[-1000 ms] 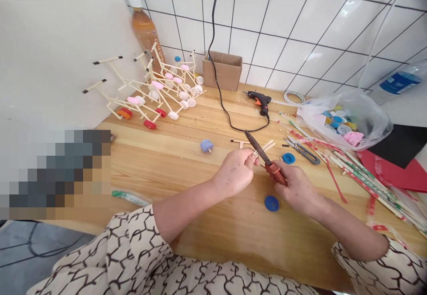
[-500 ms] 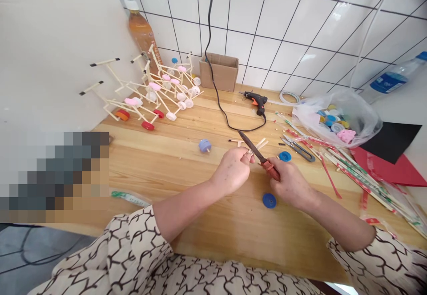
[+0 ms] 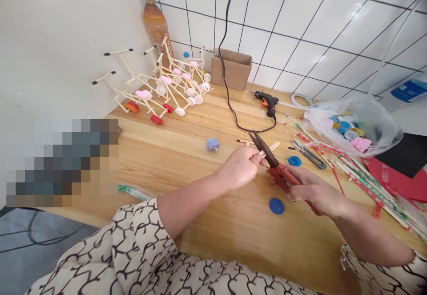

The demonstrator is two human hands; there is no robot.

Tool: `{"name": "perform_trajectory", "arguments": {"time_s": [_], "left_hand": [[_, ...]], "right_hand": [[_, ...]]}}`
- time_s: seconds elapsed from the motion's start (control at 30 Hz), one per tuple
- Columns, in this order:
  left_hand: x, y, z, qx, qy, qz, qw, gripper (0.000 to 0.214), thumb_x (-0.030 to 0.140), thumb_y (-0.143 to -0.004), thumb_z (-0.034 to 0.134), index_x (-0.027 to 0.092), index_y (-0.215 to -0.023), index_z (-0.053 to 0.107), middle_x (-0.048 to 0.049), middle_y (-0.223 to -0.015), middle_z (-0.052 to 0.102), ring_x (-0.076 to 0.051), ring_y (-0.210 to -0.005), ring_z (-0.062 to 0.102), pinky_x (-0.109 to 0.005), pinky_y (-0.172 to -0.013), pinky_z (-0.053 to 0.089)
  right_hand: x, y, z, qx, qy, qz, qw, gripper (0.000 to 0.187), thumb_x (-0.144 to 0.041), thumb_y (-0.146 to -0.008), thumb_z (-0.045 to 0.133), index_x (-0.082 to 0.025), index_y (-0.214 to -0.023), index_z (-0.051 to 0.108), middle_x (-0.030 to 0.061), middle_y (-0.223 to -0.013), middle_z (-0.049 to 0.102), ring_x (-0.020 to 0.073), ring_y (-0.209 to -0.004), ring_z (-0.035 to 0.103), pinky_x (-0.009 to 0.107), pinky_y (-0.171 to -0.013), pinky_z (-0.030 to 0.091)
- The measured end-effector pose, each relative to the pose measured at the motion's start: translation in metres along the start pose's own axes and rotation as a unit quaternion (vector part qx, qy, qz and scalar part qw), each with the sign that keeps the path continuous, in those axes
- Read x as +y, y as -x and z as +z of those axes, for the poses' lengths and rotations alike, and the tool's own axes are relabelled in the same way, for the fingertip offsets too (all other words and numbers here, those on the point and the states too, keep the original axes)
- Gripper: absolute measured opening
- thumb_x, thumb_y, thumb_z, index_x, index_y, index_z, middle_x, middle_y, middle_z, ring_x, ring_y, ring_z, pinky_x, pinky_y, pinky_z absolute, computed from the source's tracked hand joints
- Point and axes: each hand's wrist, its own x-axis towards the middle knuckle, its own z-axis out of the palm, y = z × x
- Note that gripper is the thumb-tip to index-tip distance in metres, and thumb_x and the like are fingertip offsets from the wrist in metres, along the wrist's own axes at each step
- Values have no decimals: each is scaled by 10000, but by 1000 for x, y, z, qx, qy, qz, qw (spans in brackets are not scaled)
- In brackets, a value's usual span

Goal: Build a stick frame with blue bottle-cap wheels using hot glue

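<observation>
My left hand (image 3: 240,167) is closed in a pinch on a few thin wooden sticks (image 3: 271,147) that poke out to the right. My right hand (image 3: 312,191) grips the red handles of a pair of scissors (image 3: 271,159). The dark blades are parted around the sticks just past my left fingertips. A blue bottle cap (image 3: 276,206) lies on the wooden table (image 3: 200,161) below both hands. Another blue cap (image 3: 295,161) lies just right of the blades.
Stick-and-cap models (image 3: 163,88) stand at the back left by an orange drink bottle (image 3: 155,22). A cardboard box (image 3: 231,68), a glue gun (image 3: 267,101) with its black cord, small snips (image 3: 309,154), a bag of caps (image 3: 353,126), wrapped chopsticks (image 3: 363,183) and a capped piece (image 3: 213,144) are around.
The scissor blades have opened around the sticks, and my right hand has slid back along the red handles. The camera view shifted slightly left.
</observation>
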Motion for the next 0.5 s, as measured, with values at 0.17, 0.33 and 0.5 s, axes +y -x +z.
{"name": "perform_trajectory", "arguments": {"time_s": [0.17,0.33,0.5], "left_hand": [[1,-1,0,-22,54,-25,998,245,225,-882,393,139,-721,555,66,-476,370,-68,-412,283,-211,-459,223],[-4,-2,3,-33,105,-21,994,234,224,-859,404,135,-709,560,48,-467,424,-81,-441,351,-219,-474,248],[-14,-4,7,-25,132,-4,991,252,315,-850,427,141,-742,575,25,-499,486,-99,-478,416,-232,-498,288]], "right_hand": [[0,2,-1,-7,-13,-3,1000,390,-137,-561,502,-202,-938,576,20,-864,571,206,-842,530,299,-756,446],[1,4,2,12,5,15,1000,348,-154,-564,507,-198,-904,564,12,-847,555,195,-824,512,291,-738,435],[3,5,9,45,28,9,999,296,-191,-578,501,-194,-872,534,6,-833,557,189,-793,504,298,-707,416]]}}
